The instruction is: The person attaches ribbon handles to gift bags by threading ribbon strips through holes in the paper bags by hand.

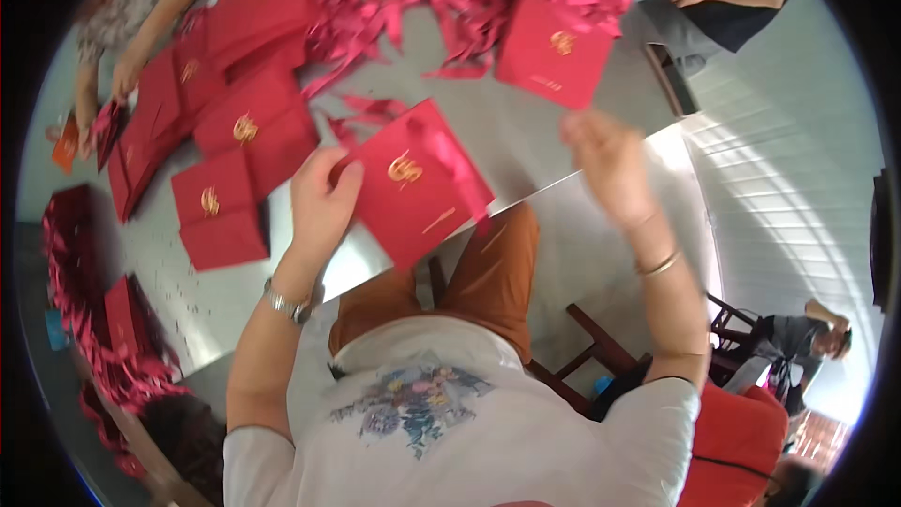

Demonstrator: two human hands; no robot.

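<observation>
Right at the near edge of the counter, my left hand has a red bag pinched by its left side, with a pink ribbon running down its right. My right hand's curled up over on the right, too blurry to tell if it's holding anything. More bags sit left, and a messy ribbon heap on the far side.
</observation>
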